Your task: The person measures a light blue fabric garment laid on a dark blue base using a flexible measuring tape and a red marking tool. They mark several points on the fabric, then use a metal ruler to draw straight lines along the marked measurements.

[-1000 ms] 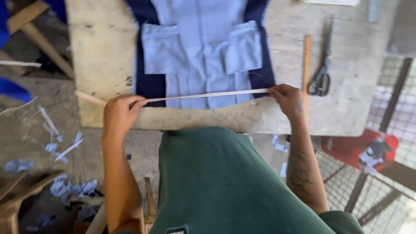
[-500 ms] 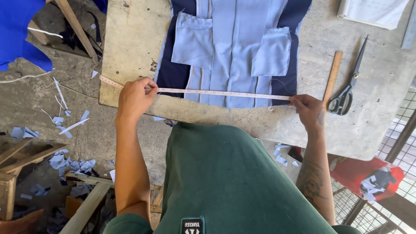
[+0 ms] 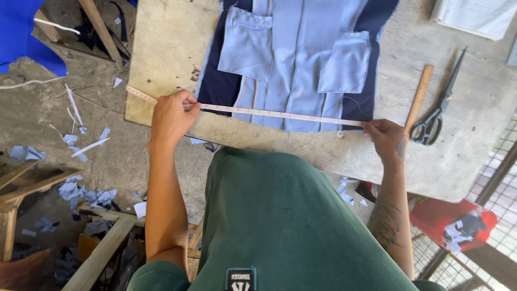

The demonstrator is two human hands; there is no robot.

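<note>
Hands still pinch measuring tape | taut over light-blue fabric, unchanged

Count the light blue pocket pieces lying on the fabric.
2: one light blue pocket piece lies at the left of the stacked fabric, the other pocket piece at the right. Others may be hidden beyond the frame's top.

Scissors right of ruler

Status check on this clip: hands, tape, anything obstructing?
Left hand and right hand both pinching the measuring tape. Tape taut across the light blue garment's lower edge. Wooden ruler and scissors lie beside the right hand; nothing obstructing.
</note>
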